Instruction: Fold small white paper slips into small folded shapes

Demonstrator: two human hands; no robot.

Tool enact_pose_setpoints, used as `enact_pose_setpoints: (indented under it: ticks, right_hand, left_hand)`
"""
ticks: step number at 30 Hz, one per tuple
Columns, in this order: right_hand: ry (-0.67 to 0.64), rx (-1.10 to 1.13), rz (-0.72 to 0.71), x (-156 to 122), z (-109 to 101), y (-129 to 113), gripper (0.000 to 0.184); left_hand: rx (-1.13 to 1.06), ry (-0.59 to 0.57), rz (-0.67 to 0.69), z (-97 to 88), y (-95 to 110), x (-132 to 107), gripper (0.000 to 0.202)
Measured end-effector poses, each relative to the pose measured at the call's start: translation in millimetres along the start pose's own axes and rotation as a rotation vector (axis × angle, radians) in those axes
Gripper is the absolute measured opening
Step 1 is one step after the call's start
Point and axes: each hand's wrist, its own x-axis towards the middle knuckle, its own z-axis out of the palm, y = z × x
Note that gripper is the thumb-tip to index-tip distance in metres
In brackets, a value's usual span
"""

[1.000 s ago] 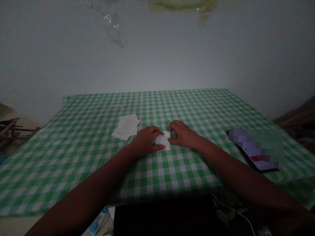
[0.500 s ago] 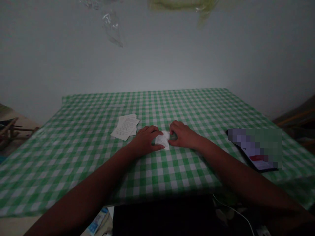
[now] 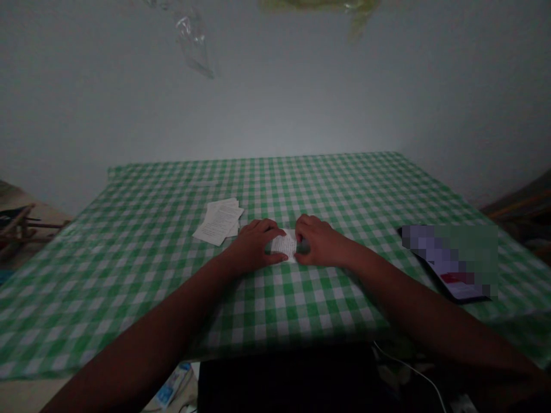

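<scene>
A small slip of printed white paper [image 3: 283, 245] lies on the green-and-white gingham tablecloth [image 3: 129, 287], between my two hands. My left hand [image 3: 258, 241] presses its fingers over the slip's left side. My right hand [image 3: 318, 242] closes its fingertips on the right edge, where a small greyish patch [image 3: 305, 246] shows, too dim to identify. A loose stack of printed white sheets [image 3: 218, 222] lies just beyond and left of my left hand, untouched.
A dark phone or tablet [image 3: 447, 264], its screen pixelated, lies on the cloth at right. The table's far side meets a pale wall. Clear plastic and a yellowish bag hang at the top. A white cable and dark objects sit below the near edge.
My right hand has shifted slightly toward me and now lies lower along the slip's right edge. The left hand, slip and stack have barely moved.
</scene>
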Motion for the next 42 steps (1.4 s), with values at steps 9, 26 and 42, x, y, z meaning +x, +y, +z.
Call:
enact_pose_setpoints:
  ticks: [9, 26, 42]
  right_hand:
    - [0.052, -0.038, 0.087, 5.6, 4.4, -0.3, 0.028]
    - [0.148, -0.04, 0.25, 18.8, 9.2, 23.5, 0.026]
    - [0.241, -0.088, 0.364, 27.9, 13.9, 34.4, 0.021]
  left_hand:
    - [0.009, -0.006, -0.001, -0.4, 0.9, 0.2, 0.051]
    - [0.003, -0.025, -0.013, -0.3, 0.0, 1.0, 0.053]
    - [-0.027, -0.047, 0.002, -1.6, -2.9, 1.8, 0.056]
